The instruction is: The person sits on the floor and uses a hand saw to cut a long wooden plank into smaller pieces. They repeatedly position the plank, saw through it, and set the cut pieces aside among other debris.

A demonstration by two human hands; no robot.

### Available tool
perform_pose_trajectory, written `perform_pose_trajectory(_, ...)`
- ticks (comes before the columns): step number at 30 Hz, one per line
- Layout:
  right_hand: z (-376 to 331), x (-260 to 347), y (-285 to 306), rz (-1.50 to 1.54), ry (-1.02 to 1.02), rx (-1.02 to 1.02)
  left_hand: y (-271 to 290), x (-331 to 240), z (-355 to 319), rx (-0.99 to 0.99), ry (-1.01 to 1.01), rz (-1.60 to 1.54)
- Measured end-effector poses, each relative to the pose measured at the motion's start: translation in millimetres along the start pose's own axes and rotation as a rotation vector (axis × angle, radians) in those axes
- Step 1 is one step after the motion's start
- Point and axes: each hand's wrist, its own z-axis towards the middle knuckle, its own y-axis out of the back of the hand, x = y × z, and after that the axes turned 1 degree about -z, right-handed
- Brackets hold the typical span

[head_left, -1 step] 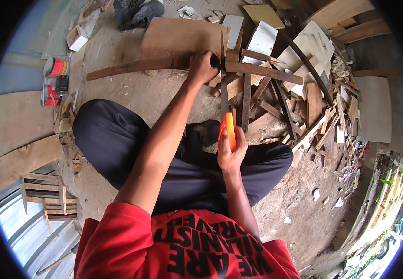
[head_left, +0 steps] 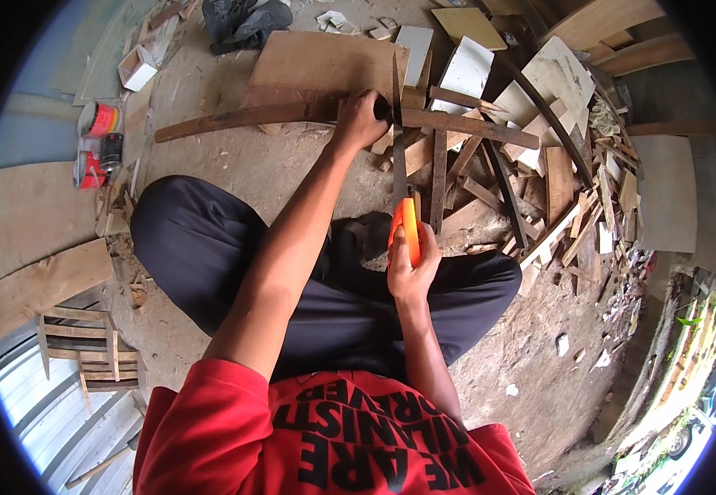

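Observation:
I sit cross-legged on a dirt floor. My left hand (head_left: 359, 118) presses down on a long, dark, curved wooden strip (head_left: 234, 120) that lies across in front of my knees. My right hand (head_left: 411, 276) is closed around the orange handle (head_left: 408, 227) of a handsaw. Its thin blade (head_left: 396, 148) points away from me and crosses the strip just right of my left hand. A flat brown board (head_left: 316, 62) lies under and behind the strip.
A heap of wood offcuts and slats (head_left: 539, 165) fills the right side. Small paint cans (head_left: 94, 140) stand at the left, with a plank (head_left: 36, 285) and a little slatted wooden frame (head_left: 77, 346) nearer me. A dark cloth (head_left: 242, 18) lies at the far edge.

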Motion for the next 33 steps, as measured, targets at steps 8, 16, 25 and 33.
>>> perform_pose_trajectory(8, -1.5, -7.9, -5.6, -0.015, 0.052, -0.021, 10.9, 20.6, -16.3, -0.028, -0.419, 0.213)
perform_pose_trajectory(16, -12.6, 9.1, 2.1, -0.053, 0.039, -0.011, -3.6, 2.9, -33.0, -0.204, -0.343, 0.321)
perform_pose_trajectory(25, -22.9, -3.6, 4.8, 0.059, -0.043, -0.009, -4.4, 6.1, -29.2, -0.173, -0.338, 0.310)
perform_pose_trajectory(33, -23.8, -16.0, 3.3, 0.037, 0.031, 0.002, -8.8, 15.6, -28.2, -0.247, -0.365, 0.318)
